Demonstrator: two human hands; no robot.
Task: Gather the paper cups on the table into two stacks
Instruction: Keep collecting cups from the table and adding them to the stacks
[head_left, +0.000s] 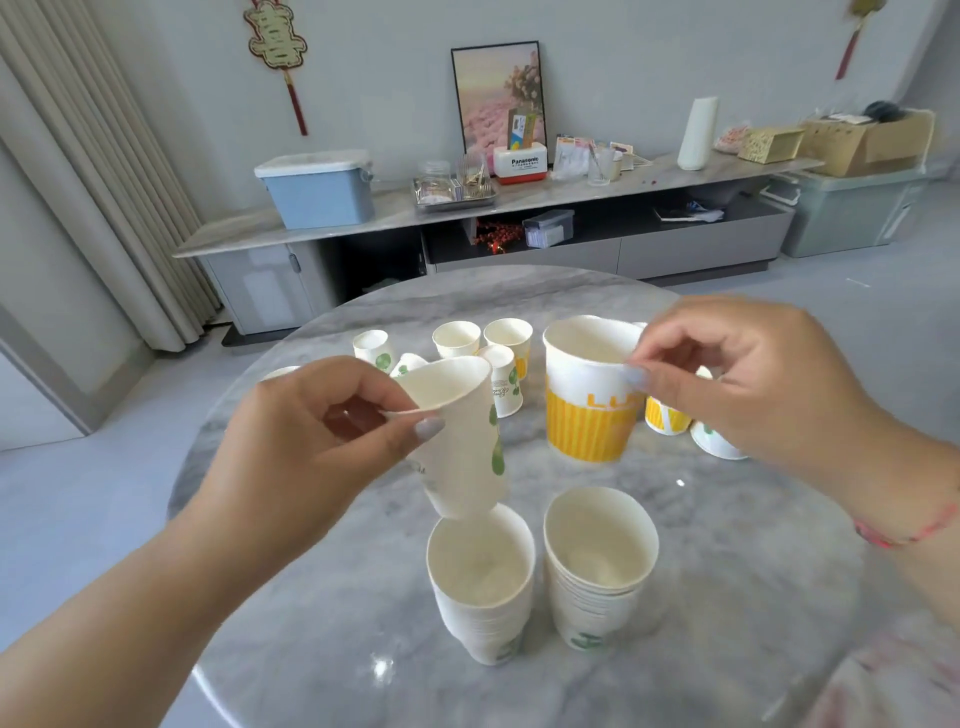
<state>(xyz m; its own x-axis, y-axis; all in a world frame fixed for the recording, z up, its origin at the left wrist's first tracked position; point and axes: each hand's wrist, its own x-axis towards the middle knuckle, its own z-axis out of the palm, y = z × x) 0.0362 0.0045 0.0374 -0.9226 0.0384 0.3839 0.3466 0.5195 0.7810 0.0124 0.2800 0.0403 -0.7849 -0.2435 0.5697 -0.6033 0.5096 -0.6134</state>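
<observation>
Paper, thin-walled and light, is what every cup here is made of, so little force is judged to be needed and too firm a squeeze would probably crush a wall or bend a rim.

At the left, a white cup with green print (457, 441) is pinched at its rolled rim by the left hand (317, 447), thumb outside and fingers inside, and is held tilted with its base just above the mouth of the left stack (480, 582). That rim is already seen pressed slightly out of round, which suggests how soft the wall is. The rim is judged the best place to take hold, being the stiffest part.

Just beside it on the grey marble table (753, 597) stands the right stack (597, 566), upright and nested.

Above and behind that, a yellow-striped cup (587, 395) is held in the air by the right hand (748, 374), thumb and fingertips closed on its rim.

Loose cups (483, 348) are left at the far side of the table, some upright, at least one apparently on its side; more lie partly hidden behind the right hand.

Nested cups are expected to slide in easily if lowered straight, and to jam if tilted.
</observation>
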